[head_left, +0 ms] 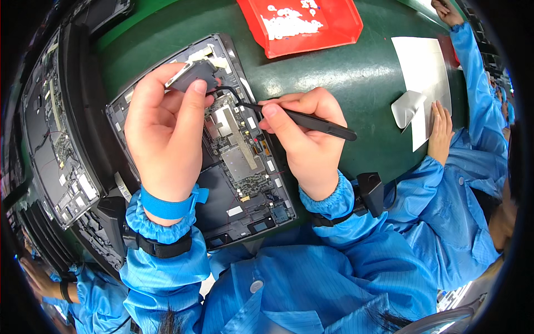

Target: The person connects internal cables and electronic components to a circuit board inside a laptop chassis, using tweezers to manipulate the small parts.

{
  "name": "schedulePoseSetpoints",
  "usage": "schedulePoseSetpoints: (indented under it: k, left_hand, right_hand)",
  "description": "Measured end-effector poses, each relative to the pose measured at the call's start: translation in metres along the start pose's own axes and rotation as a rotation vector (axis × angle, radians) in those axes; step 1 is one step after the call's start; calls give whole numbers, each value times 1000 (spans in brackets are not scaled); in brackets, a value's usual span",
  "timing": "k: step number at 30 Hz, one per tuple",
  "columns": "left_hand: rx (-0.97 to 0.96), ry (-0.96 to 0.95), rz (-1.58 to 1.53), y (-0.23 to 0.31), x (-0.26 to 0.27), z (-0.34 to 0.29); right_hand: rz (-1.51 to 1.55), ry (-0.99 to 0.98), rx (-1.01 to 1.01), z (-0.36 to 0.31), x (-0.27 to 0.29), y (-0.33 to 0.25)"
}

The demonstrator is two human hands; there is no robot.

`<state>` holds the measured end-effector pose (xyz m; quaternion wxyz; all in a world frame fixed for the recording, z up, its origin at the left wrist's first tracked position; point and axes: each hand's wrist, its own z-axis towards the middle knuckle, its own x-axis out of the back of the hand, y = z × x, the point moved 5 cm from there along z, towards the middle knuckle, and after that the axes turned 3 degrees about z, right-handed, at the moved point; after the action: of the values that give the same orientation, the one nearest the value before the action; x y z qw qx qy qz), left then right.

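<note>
My left hand, with a blue strap at its wrist, grips a small flat dark grey part between thumb and fingers. The part is raised over the upper end of an opened device chassis, which exposes a circuit board and metal shields. In my right hand is a pair of black tweezers, held like a pen, slanting toward the left hand. A thin dark curved piece joins the tweezers' front to the grey part; I cannot tell whether it is a bent tip or a cable.
A red tray with small white pieces stands at the far side of the green table. More opened chassis stand at the left. At the right, a co-worker's hand rests on a white sheet beside a silvery piece.
</note>
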<state>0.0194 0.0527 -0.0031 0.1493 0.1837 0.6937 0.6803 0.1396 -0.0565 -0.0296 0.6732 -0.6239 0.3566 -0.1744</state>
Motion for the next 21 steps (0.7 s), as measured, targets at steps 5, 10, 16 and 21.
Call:
schedulePoseSetpoints:
  k: [5, 10, 16, 21]
  left_hand:
    - [-2, -1, 69, -1, -1, 0]
    - [-17, -6, 84, -1, -1, 0]
    - [-21, -4, 108, 0, 0, 0]
    - [-23, 0, 104, -3, 1, 0]
  right_hand:
    - [-49, 24, 16, -1, 0, 1]
    - [-55, 23, 21, -2, -1, 0]
    - [-45, 20, 21, -1, -1, 3]
    - [-70, 28, 20, -2, -1, 3]
